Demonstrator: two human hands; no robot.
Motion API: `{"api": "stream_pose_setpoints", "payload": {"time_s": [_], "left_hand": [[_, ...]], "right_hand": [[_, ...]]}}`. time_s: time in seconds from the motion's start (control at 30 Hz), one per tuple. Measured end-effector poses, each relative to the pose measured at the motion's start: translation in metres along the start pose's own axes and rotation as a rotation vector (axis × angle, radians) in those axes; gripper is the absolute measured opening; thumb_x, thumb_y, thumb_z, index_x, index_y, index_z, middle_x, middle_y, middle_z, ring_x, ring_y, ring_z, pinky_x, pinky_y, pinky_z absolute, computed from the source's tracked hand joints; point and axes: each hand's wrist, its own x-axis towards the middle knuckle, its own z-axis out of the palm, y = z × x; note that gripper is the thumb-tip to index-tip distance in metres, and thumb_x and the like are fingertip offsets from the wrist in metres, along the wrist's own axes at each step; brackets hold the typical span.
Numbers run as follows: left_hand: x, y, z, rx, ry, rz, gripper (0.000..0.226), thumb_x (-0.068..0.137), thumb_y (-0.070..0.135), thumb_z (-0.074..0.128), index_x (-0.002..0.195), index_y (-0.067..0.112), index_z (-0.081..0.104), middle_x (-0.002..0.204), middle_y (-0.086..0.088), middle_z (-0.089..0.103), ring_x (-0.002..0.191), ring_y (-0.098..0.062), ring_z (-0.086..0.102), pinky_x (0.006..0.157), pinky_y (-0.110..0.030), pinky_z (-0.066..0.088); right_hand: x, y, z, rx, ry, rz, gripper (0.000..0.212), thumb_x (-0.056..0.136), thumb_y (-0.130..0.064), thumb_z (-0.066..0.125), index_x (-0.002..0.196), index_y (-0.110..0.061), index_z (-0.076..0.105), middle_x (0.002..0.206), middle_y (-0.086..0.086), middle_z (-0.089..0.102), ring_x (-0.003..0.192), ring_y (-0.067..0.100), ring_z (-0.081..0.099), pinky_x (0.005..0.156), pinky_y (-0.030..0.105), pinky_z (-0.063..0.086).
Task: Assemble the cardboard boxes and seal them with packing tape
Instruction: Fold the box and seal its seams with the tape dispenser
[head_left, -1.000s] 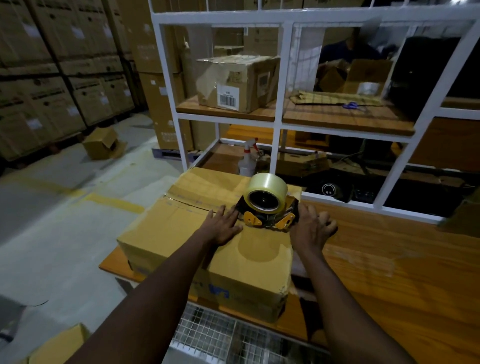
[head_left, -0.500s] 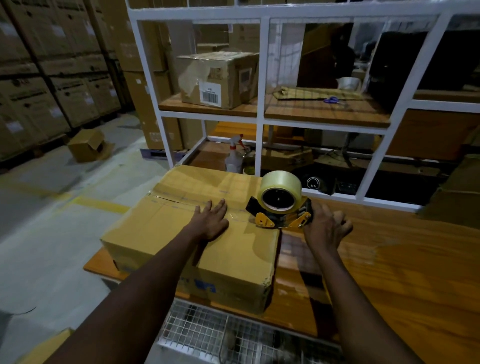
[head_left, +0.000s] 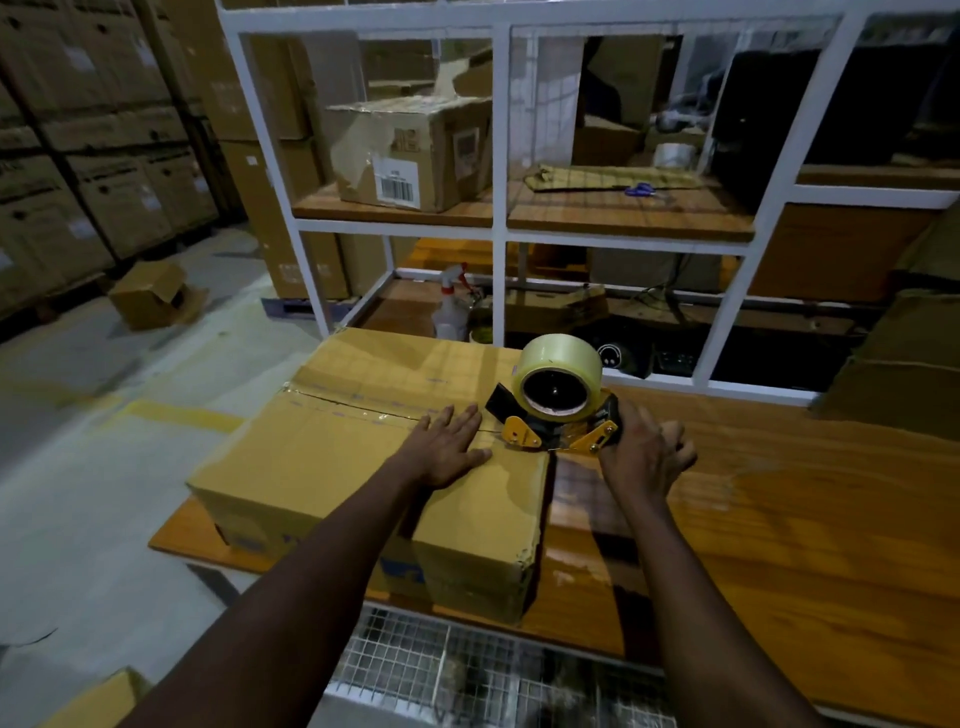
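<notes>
A closed cardboard box (head_left: 337, 457) lies on the left end of the wooden table (head_left: 779, 519), with a strip of clear tape along its top seam. My left hand (head_left: 447, 447) presses flat on the box top, just left of the tape dispenser (head_left: 558, 400). The dispenser carries a clear tape roll and sits at the box's right top edge. My right hand (head_left: 644, 454) grips the dispenser's handle from behind; the handle itself is hidden by the hand.
A white metal shelf frame (head_left: 498, 228) stands behind the table, holding a worn box (head_left: 410, 150), scissors (head_left: 641, 189) and a spray bottle (head_left: 452, 306). Stacked cartons (head_left: 78, 156) line the left wall. A loose box (head_left: 153, 293) lies on the floor. A wire mesh rack (head_left: 467, 670) sits below the table edge.
The dispenser and my right hand have travelled rightward along the seam to the box's right edge. My left hand stays pressed on the box top. The camera has drifted slightly.
</notes>
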Motion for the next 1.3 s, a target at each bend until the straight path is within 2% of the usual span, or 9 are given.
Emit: {"api": "stream_pose_setpoints", "payload": {"time_s": [0.13, 0.27, 0.43, 0.53, 0.73, 0.87, 0.93, 1.07, 1.3], "left_hand": [[-0.001, 0.002, -0.001, -0.013, -0.010, 0.016, 0.073, 0.101, 0.060, 0.020, 0.158, 0.021, -0.006, 0.165, 0.003, -0.013, 0.152, -0.024, -0.008, 0.122, -0.050, 0.004], [-0.003, 0.009, -0.008, -0.027, -0.023, -0.021, 0.077, 0.101, 0.061, 0.022, 0.158, 0.019, -0.007, 0.165, 0.000, -0.013, 0.152, -0.029, -0.008, 0.121, -0.054, 0.002], [0.002, 0.056, -0.003, -0.055, -0.014, 0.066, 0.106, 0.085, 0.084, 0.028, 0.158, 0.016, -0.007, 0.165, -0.004, -0.011, 0.152, -0.031, -0.008, 0.119, -0.057, 0.000], [0.005, 0.066, 0.008, -0.064, 0.029, 0.020, 0.118, 0.074, 0.093, 0.025, 0.158, 0.017, -0.007, 0.165, -0.004, -0.013, 0.151, -0.032, -0.009, 0.119, -0.059, -0.001], [0.007, 0.048, 0.007, -0.080, 0.062, -0.003, 0.115, 0.073, 0.088, 0.030, 0.158, 0.018, -0.003, 0.166, -0.004, -0.009, 0.151, -0.034, -0.007, 0.119, -0.057, 0.002], [0.003, 0.014, -0.002, -0.085, 0.041, -0.047, 0.118, 0.064, 0.085, 0.025, 0.158, 0.020, -0.004, 0.166, -0.004, -0.007, 0.151, -0.036, -0.006, 0.119, -0.057, 0.003], [0.000, 0.008, -0.007, -0.073, 0.021, -0.071, 0.120, 0.061, 0.085, 0.021, 0.158, 0.020, -0.006, 0.166, -0.005, -0.008, 0.151, -0.037, -0.008, 0.119, -0.057, 0.001], [-0.001, 0.009, -0.006, -0.015, 0.028, -0.090, 0.111, 0.074, 0.085, 0.024, 0.158, 0.018, -0.005, 0.166, -0.005, -0.008, 0.151, -0.038, -0.008, 0.119, -0.059, 0.001], [0.002, 0.008, 0.000, 0.009, 0.066, -0.094, 0.100, 0.082, 0.079, 0.022, 0.158, 0.022, -0.005, 0.166, -0.002, -0.008, 0.151, -0.037, -0.003, 0.119, -0.059, 0.004]], "right_hand": [[0.001, 0.020, -0.003, 0.019, 0.035, 0.010, 0.034, 0.076, -0.015, 0.072, 0.102, -0.032, 0.060, 0.103, -0.003, 0.062, 0.098, 0.030, 0.041, 0.087, 0.044, 0.028], [-0.002, 0.027, -0.003, 0.055, -0.014, 0.040, 0.037, 0.076, -0.011, 0.071, 0.106, -0.029, 0.058, 0.109, 0.000, 0.061, 0.101, 0.032, 0.041, 0.089, 0.046, 0.029], [-0.003, 0.029, -0.004, 0.046, -0.059, 0.057, 0.040, 0.079, -0.009, 0.069, 0.113, -0.025, 0.057, 0.117, 0.003, 0.059, 0.106, 0.033, 0.040, 0.090, 0.045, 0.028], [-0.005, 0.029, -0.003, 0.030, -0.076, 0.058, 0.043, 0.076, -0.007, 0.070, 0.114, -0.022, 0.055, 0.121, 0.002, 0.057, 0.109, 0.034, 0.039, 0.091, 0.045, 0.027], [-0.008, 0.017, 0.003, 0.016, -0.140, 0.007, 0.048, 0.082, -0.012, 0.068, 0.126, -0.021, 0.052, 0.126, 0.005, 0.056, 0.113, 0.034, 0.041, 0.091, 0.045, 0.030], [-0.013, -0.006, 0.017, 0.034, -0.226, -0.076, 0.058, 0.086, -0.014, 0.066, 0.139, -0.015, 0.043, 0.137, 0.010, 0.050, 0.123, 0.037, 0.041, 0.100, 0.047, 0.030], [-0.015, -0.015, 0.023, 0.031, -0.232, -0.086, 0.058, 0.086, -0.016, 0.066, 0.139, -0.015, 0.043, 0.135, 0.011, 0.051, 0.122, 0.035, 0.042, 0.099, 0.048, 0.032], [-0.012, -0.017, 0.028, 0.019, -0.235, -0.097, 0.053, 0.086, -0.018, 0.065, 0.135, -0.015, 0.045, 0.133, 0.010, 0.052, 0.119, 0.035, 0.043, 0.096, 0.047, 0.032], [-0.014, -0.003, 0.021, -0.011, -0.196, -0.149, 0.046, 0.084, -0.014, 0.065, 0.127, -0.014, 0.049, 0.121, 0.010, 0.055, 0.109, 0.035, 0.046, 0.086, 0.044, 0.033]]}}
